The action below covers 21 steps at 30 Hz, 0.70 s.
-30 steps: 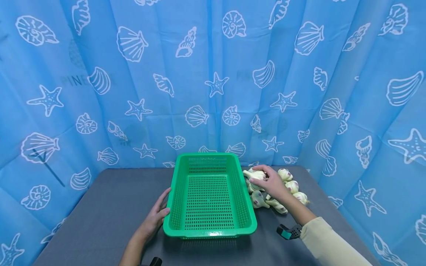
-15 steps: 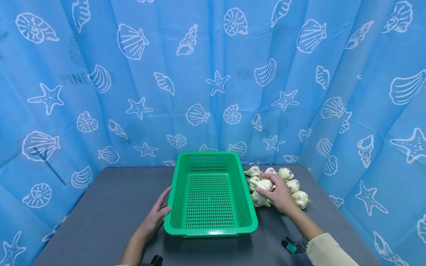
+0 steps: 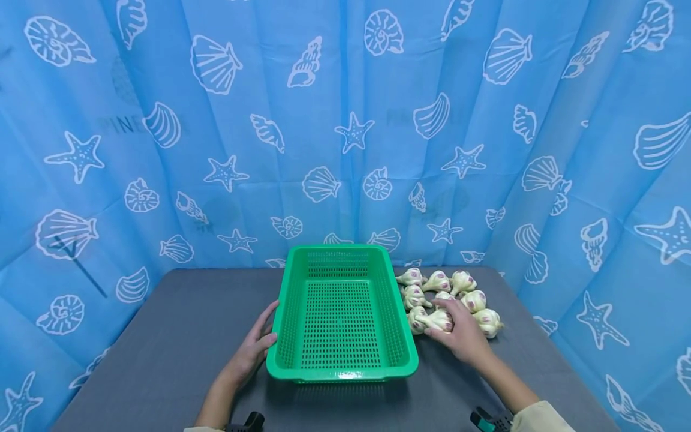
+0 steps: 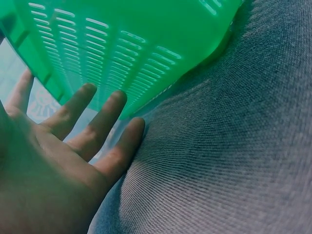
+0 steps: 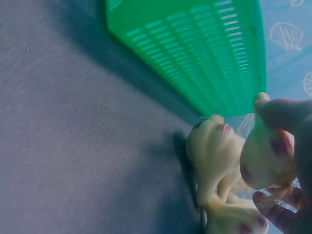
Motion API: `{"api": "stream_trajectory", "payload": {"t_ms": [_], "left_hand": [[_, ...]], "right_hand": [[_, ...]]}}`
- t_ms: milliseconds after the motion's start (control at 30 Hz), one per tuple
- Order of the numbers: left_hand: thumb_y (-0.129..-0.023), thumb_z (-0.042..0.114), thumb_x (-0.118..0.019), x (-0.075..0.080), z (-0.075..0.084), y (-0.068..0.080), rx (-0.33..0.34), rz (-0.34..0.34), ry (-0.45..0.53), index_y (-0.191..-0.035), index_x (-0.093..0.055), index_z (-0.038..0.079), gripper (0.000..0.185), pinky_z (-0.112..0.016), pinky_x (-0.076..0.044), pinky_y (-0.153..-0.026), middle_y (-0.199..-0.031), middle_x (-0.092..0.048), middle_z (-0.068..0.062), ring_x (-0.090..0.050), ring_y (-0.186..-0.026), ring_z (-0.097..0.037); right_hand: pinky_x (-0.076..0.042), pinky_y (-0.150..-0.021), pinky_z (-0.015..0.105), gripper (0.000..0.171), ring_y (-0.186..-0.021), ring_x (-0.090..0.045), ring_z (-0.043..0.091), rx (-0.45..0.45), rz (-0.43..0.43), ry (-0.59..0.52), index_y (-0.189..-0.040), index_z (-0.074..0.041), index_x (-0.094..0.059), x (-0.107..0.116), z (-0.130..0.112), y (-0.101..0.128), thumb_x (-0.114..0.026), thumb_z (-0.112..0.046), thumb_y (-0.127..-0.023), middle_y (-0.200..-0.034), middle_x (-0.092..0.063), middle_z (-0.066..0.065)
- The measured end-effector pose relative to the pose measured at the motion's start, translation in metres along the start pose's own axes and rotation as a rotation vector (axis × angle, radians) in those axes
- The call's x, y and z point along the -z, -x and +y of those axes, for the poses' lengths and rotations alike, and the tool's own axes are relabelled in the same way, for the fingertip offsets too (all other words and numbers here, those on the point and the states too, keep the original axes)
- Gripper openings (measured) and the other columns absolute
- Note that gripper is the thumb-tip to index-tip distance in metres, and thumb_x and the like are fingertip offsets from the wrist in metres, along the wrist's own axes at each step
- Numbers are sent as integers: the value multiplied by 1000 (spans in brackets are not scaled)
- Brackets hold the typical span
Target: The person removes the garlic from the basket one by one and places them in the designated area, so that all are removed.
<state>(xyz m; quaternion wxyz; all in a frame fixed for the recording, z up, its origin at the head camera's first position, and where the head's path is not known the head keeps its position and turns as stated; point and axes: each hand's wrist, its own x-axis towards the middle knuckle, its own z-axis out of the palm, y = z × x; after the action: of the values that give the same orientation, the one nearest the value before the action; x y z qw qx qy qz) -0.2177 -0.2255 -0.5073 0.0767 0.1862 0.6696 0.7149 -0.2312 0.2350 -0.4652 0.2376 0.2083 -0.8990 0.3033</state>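
- Green slotted basket [image 3: 341, 315] on the grey table [image 3: 162, 336], nothing inside it; long axis running away from the person toward the blue shell-print curtain [image 3: 345, 120].
- Left hand [image 3: 251, 351] flat against the basket's left wall near the front corner, fingers [image 4: 105, 117] straight and relaxed, holding nothing.
- Cluster of about 8 garlic bulbs [image 3: 464, 282] on the table just right of the basket, none in it.
- Right hand [image 3: 463, 336] at the near edge of the cluster, fingers and thumb curled round 1 garlic bulb [image 3: 439, 321].
- Held bulb lying sideways, long axis roughly left to right, narrow stalk end toward the basket; low over or on the table, cannot tell which.
- In the right wrist view, held bulb [image 5: 267, 158] touching a neighbouring bulb [image 5: 212, 156].
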Motion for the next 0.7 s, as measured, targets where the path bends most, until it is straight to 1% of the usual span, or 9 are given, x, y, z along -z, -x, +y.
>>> {"api": "stream_trajectory", "payload": {"t_ms": [200,267,400,500,600,700], "left_hand": [[-103,15,-41,0,0,0,-24,-18,-9,-158,-5,17,66,-39,-46,-91,-156,-10,-29,-39,-131,-27],[-103,15,-41,0,0,0,-19,-16,-9,-158,-5,18,66,-39,-46,-90,-156,-10,-28,-39,-131,-27],[-102,15,-41,0,1,0,-4,2,-1,-158,-7,20,66,-39,-46,-90,-156,-13,-26,-40,-130,-27],[-102,15,-42,-1,1,-1,-1,10,-4,-158,-7,19,66,-39,-46,-90,-156,-13,-26,-38,-132,-31],[-102,15,-41,-1,1,-1,-4,4,-10,-158,-6,18,66,-39,-46,-90,-156,-12,-27,-34,-133,-38],[-102,15,-41,-1,1,-1,-14,-7,-9,-158,-5,17,66,-38,-46,-90,-156,-11,-29,-31,-134,-44]], "right_hand": [[-46,-84,55,68,-107,-56,38,-1,-68,58,-128,1,-57,1,5,9,-88,-15,-69,-116,-59,18],[-45,-87,55,70,-106,-57,37,-7,-91,66,-129,1,-56,1,5,11,-88,-15,-68,-117,-59,18],[-45,-82,52,74,-100,-57,30,-12,-131,102,-131,-3,-55,-1,5,13,-89,-17,-67,-115,-59,17],[-44,-75,47,77,-92,-55,24,9,-135,151,-132,-7,-56,-2,4,14,-90,-19,-64,-111,-60,14],[-44,-73,47,80,-89,-54,23,51,-123,215,-132,-8,-57,-4,4,15,-91,-22,-61,-105,-60,11],[-43,-73,47,83,-91,-54,24,80,-123,250,-133,-10,-56,-5,2,17,-93,-24,-59,-101,-59,9]]}}
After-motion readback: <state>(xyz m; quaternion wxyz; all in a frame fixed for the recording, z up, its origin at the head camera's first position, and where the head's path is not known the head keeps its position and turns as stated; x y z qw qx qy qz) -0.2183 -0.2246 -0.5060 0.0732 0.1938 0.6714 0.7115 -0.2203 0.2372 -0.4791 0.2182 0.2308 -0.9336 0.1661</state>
